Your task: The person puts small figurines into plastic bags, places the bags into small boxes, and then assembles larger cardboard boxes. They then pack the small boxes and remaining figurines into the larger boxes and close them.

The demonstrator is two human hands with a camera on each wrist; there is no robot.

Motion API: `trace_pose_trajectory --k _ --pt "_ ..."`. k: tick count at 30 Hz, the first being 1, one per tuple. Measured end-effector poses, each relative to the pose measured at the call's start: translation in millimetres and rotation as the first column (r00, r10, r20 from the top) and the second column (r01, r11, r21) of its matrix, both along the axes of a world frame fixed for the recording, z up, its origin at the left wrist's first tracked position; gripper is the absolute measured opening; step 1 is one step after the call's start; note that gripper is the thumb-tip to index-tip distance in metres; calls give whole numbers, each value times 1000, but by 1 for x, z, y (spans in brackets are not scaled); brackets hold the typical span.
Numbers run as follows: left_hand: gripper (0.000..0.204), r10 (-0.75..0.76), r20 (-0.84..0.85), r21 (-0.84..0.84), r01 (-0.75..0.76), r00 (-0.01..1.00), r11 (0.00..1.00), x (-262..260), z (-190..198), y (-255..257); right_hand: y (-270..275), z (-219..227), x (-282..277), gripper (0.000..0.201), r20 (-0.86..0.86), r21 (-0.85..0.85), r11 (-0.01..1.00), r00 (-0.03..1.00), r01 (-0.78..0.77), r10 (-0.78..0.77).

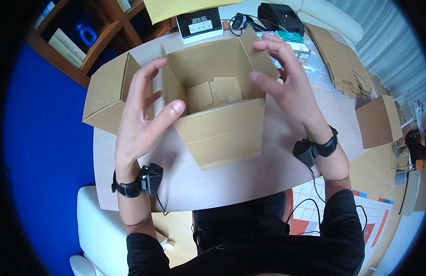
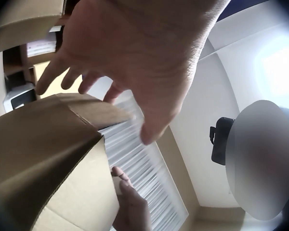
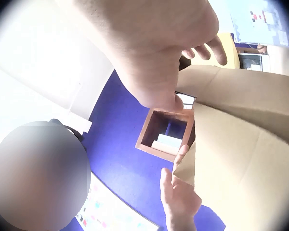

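An open-topped cardboard box (image 1: 222,133) stands mid-table in the head view, its front flap hanging towards the person and its side flaps raised. Beside the left flap is the left hand (image 1: 140,117), fingers spread and loosely bent, gripping nothing. The right hand (image 1: 293,92) is at the right flap (image 1: 259,57), thumb and fingers apart; whether it touches the cardboard I cannot tell. The left wrist view has the left hand (image 2: 130,53) over the box (image 2: 38,139). In the right wrist view, the right hand (image 3: 154,57) hovers by the box edge (image 3: 241,154).
Another carton (image 1: 107,92) stands left, a smaller one (image 1: 378,122) at the right edge. Flattened cardboard (image 1: 339,60) lies back right, near plastic packets (image 1: 314,64). A white-framed screen (image 1: 200,26) and a black device (image 1: 281,19) are at the back; wooden shelves (image 1: 100,46) rise beyond.
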State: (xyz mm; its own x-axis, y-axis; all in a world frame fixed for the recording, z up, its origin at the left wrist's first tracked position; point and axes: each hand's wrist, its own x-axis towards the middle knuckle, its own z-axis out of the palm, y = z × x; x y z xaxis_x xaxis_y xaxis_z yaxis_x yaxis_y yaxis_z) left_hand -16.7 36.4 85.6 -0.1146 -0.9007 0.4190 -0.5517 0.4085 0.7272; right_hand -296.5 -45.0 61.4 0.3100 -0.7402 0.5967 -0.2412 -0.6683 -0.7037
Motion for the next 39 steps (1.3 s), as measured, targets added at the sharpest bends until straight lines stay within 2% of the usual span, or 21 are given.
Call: trace_pose_trajectory --k 1,2,4,6,7,9,10,13,15,16,17,18,23,26,29,31,32,34,35,37,39 --pt "62 25 7 -22 -25 1000 999 -1 0 0 -5 -1 -2 43 -2 -46 998 999 40 -41" --pt "63 50 14 -45 -50 999 998 -2 0 -1 -6 0 -7 41 -72 80 996 997 36 -30" --pt "63 86 -112 9 -85 990 996 9 -2 -6 -6 12 -18 38 -200 327 944 980 48 19" --pt "63 100 -295 48 -90 950 995 16 -11 -16 -5 31 -26 40 -359 431 895 932 120 48" --pt "63 133 -336 132 -94 932 987 20 -10 -19 -6 36 -30 41 -433 475 865 899 162 70" --pt "63 209 -405 297 -88 890 951 26 -9 -22 -24 28 -44 45 -166 480 876 986 54 30" --pt "62 189 -457 315 -41 869 948 27 -8 -23 -34 22 -48 47 -25 470 883 1000 2 11" --pt "58 139 -601 353 105 787 930 29 -4 -25 -52 -3 -50 55 -222 113 976 962 187 -159" --pt "55 161 -707 357 151 689 922 30 -3 -27 -76 -33 -57 61 -454 -227 944 831 241 -322" --pt "54 174 -753 357 173 634 918 31 -3 -27 -78 -39 -56 62 -519 -325 911 757 254 -397" --pt "53 153 -768 345 200 622 917 37 -6 -30 -80 -43 -56 63 -570 -421 871 673 253 -471" --pt "53 133 -783 331 226 608 916 45 -13 -33 -81 -46 -58 64 -583 -416 873 662 256 -472" --pt "47 153 -587 452 164 795 877 37 -16 -33 -67 -32 -51 64 -599 -404 864 626 302 -499" --pt "43 104 -527 489 202 843 848 37 -20 -32 -67 -32 -51 58 -601 -449 870 652 204 -463" --pt "46 -5 -435 441 217 901 871 39 -22 -30 -70 -30 -51 50 -610 -436 887 676 149 -413" --pt "51 -91 -350 318 209 932 925 35 -25 -27 -68 -23 -51 47 -571 -379 906 724 187 -388" --pt "52 -75 -275 353 173 959 920 35 -24 -25 -66 -17 -50 46 -550 -348 915 746 203 -375" --pt "54 -45 -119 415 91 992 905 35 -17 -20 -54 3 -49 44 -309 -139 947 896 288 -318" --pt "53 -94 -62 365 110 994 924 35 -18 -19 -50 10 -48 44 -172 -24 952 937 304 -304" --pt "50 -186 62 267 163 981 950 37 -18 -18 -49 13 -50 40 111 2 974 968 225 -224" --pt "44 -194 43 362 166 980 917 32 -10 -16 -45 23 -55 45 271 67 987 950 144 -157"
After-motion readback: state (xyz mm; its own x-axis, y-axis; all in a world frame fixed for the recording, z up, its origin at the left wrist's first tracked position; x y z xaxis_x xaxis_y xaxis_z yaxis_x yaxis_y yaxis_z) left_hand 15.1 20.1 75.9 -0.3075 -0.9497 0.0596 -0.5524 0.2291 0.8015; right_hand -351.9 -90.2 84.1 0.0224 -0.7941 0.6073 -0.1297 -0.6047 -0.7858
